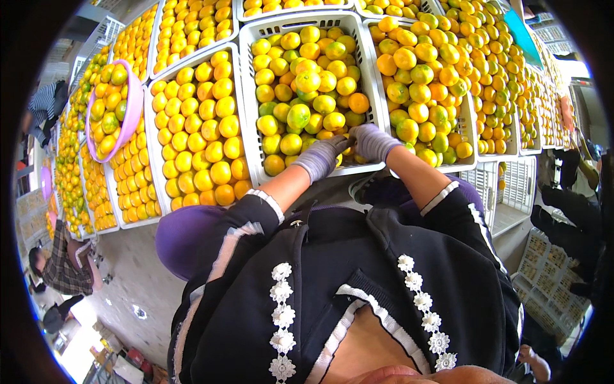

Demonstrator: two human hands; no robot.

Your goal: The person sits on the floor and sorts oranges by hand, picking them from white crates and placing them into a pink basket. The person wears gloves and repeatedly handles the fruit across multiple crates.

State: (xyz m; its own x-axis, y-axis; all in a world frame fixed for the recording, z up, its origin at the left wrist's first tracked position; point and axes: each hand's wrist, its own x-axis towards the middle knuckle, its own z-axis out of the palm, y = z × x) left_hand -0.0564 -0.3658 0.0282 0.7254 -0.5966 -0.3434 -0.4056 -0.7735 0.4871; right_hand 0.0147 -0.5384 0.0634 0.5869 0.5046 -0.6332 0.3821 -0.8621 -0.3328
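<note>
A white plastic crate [300, 21] heaped with loose yellow-orange and greenish citrus fruits [308, 82] stands in front of me. Both of my hands wear grey knitted gloves and meet over its near right corner. My left hand [322, 156] and my right hand [371, 141] are on the picture's left and right, their fingertips close together or touching. Part of a fruit shows just below the fingers; whether either hand grips it is hidden. To the left, another crate [152, 120] holds citrus in neat rows. The crate on the right [472, 129] is piled loosely.
A pink plastic basin [132, 115] of citrus rests tilted on fruit at the left. More filled crates extend on both sides and behind. Empty white crates [515, 192] stand low at the right. A person in a checked shirt [67, 269] is at the far left; other people are at the right edge.
</note>
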